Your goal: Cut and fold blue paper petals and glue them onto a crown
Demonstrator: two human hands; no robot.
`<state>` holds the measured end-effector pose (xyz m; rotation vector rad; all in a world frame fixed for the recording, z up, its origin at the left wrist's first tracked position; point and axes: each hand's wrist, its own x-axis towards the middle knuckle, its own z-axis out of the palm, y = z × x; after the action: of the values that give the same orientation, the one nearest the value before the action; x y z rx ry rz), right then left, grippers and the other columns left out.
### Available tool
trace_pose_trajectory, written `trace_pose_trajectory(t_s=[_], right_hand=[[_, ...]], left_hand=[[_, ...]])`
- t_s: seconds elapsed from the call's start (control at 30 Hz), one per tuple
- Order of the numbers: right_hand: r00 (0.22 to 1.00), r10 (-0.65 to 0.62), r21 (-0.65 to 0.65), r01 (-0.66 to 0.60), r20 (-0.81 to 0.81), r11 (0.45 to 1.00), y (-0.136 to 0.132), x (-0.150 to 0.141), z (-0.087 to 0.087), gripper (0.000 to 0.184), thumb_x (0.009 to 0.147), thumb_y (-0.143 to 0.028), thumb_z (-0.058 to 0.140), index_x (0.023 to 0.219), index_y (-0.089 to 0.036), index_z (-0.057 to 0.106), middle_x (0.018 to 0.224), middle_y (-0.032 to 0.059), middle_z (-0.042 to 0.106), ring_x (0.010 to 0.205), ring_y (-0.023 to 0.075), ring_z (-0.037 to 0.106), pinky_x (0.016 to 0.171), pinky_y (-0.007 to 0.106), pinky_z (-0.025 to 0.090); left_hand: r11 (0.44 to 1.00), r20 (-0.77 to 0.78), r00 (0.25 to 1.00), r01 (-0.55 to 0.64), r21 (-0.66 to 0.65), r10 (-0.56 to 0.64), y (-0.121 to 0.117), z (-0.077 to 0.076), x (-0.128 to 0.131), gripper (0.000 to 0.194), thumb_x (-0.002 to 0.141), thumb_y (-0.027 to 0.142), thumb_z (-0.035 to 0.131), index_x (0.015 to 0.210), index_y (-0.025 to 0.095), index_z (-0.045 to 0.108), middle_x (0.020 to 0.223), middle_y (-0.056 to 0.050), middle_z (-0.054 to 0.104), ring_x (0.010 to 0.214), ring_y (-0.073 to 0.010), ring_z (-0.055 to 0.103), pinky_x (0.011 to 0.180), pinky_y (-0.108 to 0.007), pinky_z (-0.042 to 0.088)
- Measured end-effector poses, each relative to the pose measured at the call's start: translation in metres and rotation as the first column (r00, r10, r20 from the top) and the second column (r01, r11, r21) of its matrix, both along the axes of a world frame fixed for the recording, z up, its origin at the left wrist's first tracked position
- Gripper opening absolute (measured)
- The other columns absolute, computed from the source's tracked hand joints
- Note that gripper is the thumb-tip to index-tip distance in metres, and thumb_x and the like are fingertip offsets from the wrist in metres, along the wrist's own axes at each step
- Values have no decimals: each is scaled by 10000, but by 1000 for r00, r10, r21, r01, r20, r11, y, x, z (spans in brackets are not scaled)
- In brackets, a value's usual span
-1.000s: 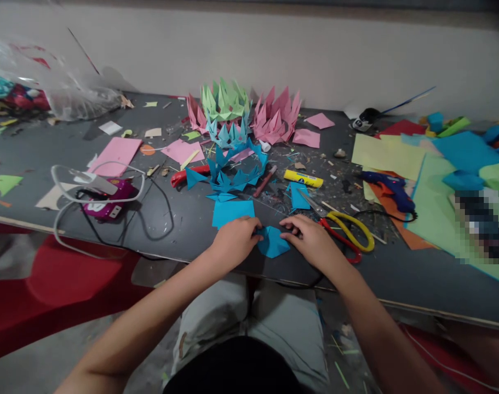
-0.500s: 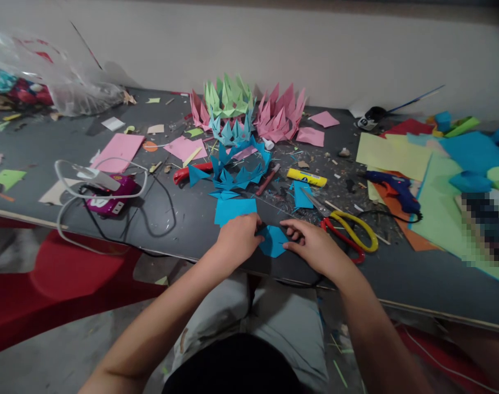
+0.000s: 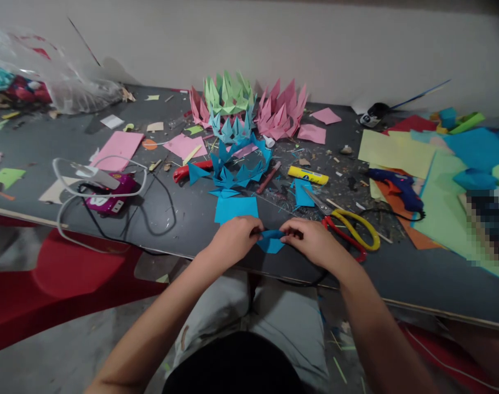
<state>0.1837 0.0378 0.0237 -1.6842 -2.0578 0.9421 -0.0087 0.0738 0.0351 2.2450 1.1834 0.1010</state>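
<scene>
The small blue paper lies at the near edge of the grey table, between the left hand and the right hand. Its upper left edge is pinched by the left thumb and fingers; its upper right edge is held between the right thumb and fingers. The hands stand apart, and the paper spans the space between them, its upper part lifted in a fold and its lower part extending toward the person. A flat blue sheet lies just beyond the left hand, partly covered by it. The scissors rest beside the right hand, blades pointing away to the left. Fingertips of both hands are partly hidden by curled fingers, and the paper's gripped corners are obscured. Whether the paper's underside touches the table cannot be determined. A dark object at the right is pixelated and unidentifiable.
</scene>
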Motion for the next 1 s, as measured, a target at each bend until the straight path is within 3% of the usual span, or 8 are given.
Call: trace_pose_trajectory(t_s=[0.13,0.23,0.37,0.47,0.57,0.8,1.0], right_hand=[[995,87,204,-75,-51,976,-7,2,-11,157,799,-116,539,859,-194,661,843,38,676,759,153,618,683,272,490],[987,161,388,-145,-10,910,-14,4,-18,231,846,-108,464,911,-183,672,874,60,685,817,166,620,741,305,513],[957,241,505,-289,159,813,-25,7,-22,324,873,-83,387,1057,-161,641,979,83,681,907,183,609,796,337,526],[912,270,504,-398,309,767,-30,10,-22,381,873,-53,348,1141,-154,600,1069,90,659,981,188,593,847,347,518],[861,296,469,-480,414,741,-31,12,-22,386,874,-56,357,1167,-167,581,1108,86,645,1009,192,586,850,345,518],[781,343,462,-597,522,655,-26,13,-17,332,876,-71,384,1136,-111,587,1083,116,647,982,213,592,825,351,518],[772,348,453,-606,531,654,-28,12,-21,337,879,-73,370,1136,-118,583,1094,121,643,992,214,581,807,364,510]], left_hand=[[988,75,988,126,87,-132,-1,-7,-9,190,819,110,500,928,188,634,936,-32,666,881,-177,604,755,-263,460],[960,64,971,218,174,-232,-4,-8,-15,243,842,82,453,992,181,618,973,-45,658,920,-172,599,772,-264,473],[853,-5,910,390,346,-414,-9,-10,-23,255,872,101,428,1065,142,588,1037,-79,644,953,-173,594,829,-290,482],[774,-79,878,456,438,-473,-11,-11,-28,258,883,131,435,1098,133,577,1069,-93,639,982,-186,588,855,-319,486],[733,-126,859,492,470,-496,-12,-13,-29,263,887,146,441,1115,143,573,1090,-94,637,999,-192,583,846,-327,495],[693,-210,833,545,472,-512,-12,-10,-28,259,890,145,442,1108,145,582,1126,-93,626,1011,-203,580,835,-330,498],[660,-240,829,550,512,-505,-16,-13,-30,275,904,139,401,1112,116,580,1136,-107,624,991,-200,595,800,-324,513]])
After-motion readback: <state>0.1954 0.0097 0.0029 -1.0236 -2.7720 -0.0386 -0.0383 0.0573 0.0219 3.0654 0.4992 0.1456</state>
